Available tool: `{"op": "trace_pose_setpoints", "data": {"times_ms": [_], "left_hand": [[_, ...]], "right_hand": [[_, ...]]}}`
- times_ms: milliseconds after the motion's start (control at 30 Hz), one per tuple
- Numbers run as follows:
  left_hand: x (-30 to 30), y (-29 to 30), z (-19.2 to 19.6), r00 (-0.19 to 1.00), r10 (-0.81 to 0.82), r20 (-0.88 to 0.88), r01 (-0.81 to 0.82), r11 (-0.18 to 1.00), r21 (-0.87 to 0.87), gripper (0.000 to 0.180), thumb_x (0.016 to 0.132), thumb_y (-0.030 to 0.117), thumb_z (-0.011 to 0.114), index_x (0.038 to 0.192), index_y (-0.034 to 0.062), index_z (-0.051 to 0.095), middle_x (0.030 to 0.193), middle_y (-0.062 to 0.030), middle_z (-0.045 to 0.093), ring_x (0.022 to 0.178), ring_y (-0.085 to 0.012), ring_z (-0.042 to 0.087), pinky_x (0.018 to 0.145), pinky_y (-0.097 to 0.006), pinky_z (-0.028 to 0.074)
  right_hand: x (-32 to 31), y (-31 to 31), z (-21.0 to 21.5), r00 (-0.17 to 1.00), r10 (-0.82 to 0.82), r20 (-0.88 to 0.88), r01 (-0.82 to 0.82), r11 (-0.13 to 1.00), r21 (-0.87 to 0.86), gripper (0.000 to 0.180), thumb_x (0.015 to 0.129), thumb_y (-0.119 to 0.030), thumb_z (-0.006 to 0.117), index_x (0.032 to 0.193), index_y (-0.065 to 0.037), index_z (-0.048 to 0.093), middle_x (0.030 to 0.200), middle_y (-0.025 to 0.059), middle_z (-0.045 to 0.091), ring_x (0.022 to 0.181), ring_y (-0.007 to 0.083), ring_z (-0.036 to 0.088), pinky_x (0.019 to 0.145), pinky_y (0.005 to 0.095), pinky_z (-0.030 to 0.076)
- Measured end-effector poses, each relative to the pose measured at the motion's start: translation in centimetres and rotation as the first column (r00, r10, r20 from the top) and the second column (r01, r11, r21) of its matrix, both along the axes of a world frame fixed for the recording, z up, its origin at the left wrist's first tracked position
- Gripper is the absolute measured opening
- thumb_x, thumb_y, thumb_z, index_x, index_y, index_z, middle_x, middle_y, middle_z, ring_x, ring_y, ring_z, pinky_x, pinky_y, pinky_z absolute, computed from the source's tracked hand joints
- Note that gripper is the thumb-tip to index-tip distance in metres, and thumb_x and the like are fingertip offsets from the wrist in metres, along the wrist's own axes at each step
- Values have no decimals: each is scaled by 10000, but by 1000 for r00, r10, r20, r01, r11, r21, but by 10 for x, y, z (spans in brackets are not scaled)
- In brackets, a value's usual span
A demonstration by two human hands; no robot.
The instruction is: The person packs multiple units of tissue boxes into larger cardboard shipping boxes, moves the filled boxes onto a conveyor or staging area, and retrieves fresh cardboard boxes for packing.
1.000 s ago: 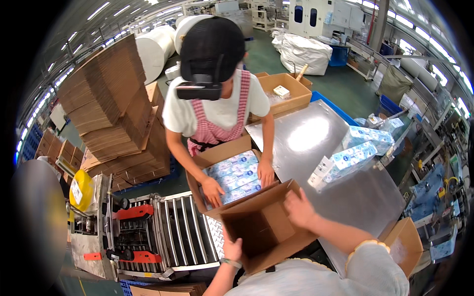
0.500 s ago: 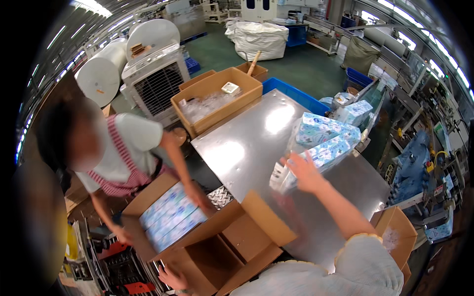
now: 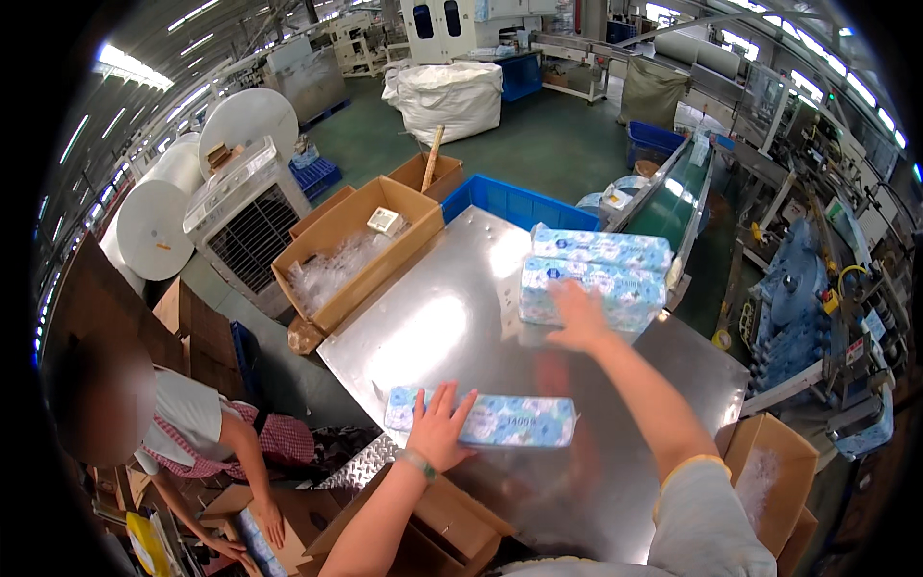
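Note:
My left hand [image 3: 437, 430] lies with spread fingers across a single long tissue pack [image 3: 524, 420], blue-and-white flowered and wrapped in clear film, on the near part of the steel table [image 3: 500, 356]. My right hand [image 3: 582, 319] is at the front of two more flowered packs [image 3: 625, 290], which lie side by side farther back. Its fingers are apart and slightly blurred, touching or just above the nearer pack. Below my left forearm is an open cardboard box [image 3: 452, 524], partly hidden by the arm.
At the lower left a co-worker [image 3: 192, 423] bends over a carton [image 3: 231, 500] with packs inside. A cardboard box of clear film [image 3: 356, 255] and a blue bin [image 3: 524, 204] border the table's far side. Another box [image 3: 769, 471] stands right, near a green conveyor [image 3: 678, 207].
My left hand has moved from the open box onto a pack. The other packs now lie parallel farther back, with my right hand at them. The co-worker and filled carton have shifted down-left in view.

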State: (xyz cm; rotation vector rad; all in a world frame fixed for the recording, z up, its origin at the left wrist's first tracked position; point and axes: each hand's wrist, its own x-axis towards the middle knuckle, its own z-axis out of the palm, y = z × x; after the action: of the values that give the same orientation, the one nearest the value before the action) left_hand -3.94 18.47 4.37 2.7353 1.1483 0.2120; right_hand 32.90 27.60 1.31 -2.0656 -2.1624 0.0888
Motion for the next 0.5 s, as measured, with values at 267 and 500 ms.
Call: {"op": "trace_pose_setpoints", "data": {"times_ms": [267,500], "left_hand": [[21,17,-19,986,-120,-112,120,993,-11,746,658,257,838,1314,69,539,1177,-158,575,1147,-367,538,1039,-475,396],[-16,-23,60,994,-106,-41,112,965,238,636,621,91,726,1242,92,590,1128,-123,572,1073,-309,557,943,-442,413]], "right_hand": [[96,53,-8,989,-139,-51,134,987,-85,1170,528,-504,920,1498,-80,422,1422,229,473,1358,378,439,1125,561,351],[70,28,-9,991,-107,81,118,982,-150,1248,554,-392,920,1578,-96,271,1223,229,593,1189,396,567,1024,515,443]]}}
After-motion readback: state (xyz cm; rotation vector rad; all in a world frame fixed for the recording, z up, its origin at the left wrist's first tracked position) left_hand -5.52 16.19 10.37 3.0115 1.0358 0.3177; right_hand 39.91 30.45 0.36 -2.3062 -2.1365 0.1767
